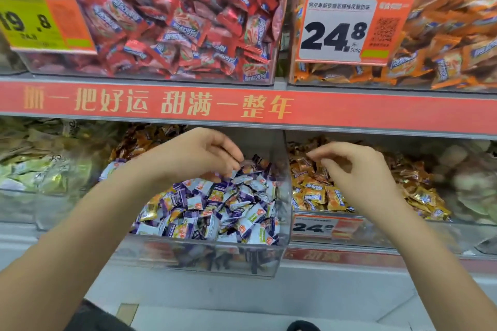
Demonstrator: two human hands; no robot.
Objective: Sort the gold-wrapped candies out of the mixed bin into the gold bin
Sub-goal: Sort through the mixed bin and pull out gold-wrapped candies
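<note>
The clear mixed bin on the lower shelf is pulled forward and holds purple-and-white candies with some gold-wrapped ones among them. My left hand hovers over its back part, fingers curled down with the tips in the pile beside an orange-gold candy. Whether it pinches one is hidden. Just to the right stands the gold bin, filled with gold-wrapped candies. My right hand hangs over that bin with fingers loosely bent and nothing visible in them.
A red shelf strip with gold lettering runs close above both hands. Bins of red candies and orange candies sit on the upper shelf. Green-wrapped sweets fill the bin to the left, pale ones the bin to the right.
</note>
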